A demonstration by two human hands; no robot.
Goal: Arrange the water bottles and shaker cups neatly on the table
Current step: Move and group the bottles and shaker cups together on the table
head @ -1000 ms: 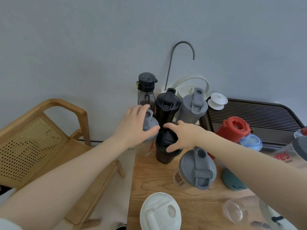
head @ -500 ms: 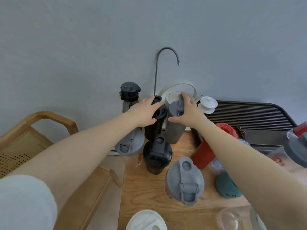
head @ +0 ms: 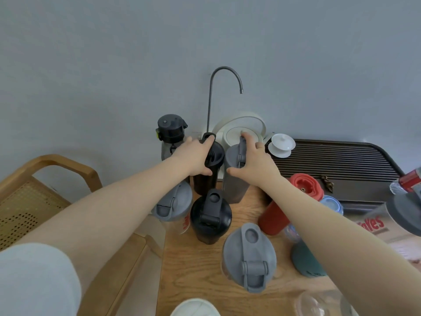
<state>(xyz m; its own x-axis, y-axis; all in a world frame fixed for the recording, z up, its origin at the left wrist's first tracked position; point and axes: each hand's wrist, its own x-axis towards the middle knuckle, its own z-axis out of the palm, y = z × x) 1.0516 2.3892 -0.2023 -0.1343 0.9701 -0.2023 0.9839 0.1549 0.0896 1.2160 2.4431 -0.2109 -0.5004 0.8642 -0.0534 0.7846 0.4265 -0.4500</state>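
Note:
Several bottles and shakers crowd the wooden table (head: 196,265). My left hand (head: 193,156) grips the lid of a tall black shaker (head: 210,165) in the back row. My right hand (head: 252,160) grips the lid of a tall grey shaker (head: 232,185) beside it. A clear bottle with a black cap (head: 170,131) stands at the back left. In front stand a grey-lidded clear shaker (head: 174,204), a black shaker (head: 210,215) and another grey-lidded shaker (head: 249,256). A red bottle (head: 276,215) leans under my right forearm.
A white kettle (head: 239,131) and a curved tap (head: 225,71) stand behind the shakers. A dark slatted tray (head: 341,163) with a white lidded cup (head: 281,144) fills the back right. A wooden chair (head: 45,183) is left of the table. A teal cup (head: 305,261) sits right.
Both hands left the front-row clear and black shakers and reached back. They now hold the tall black and grey shakers in the back row. The camera shifted slightly.

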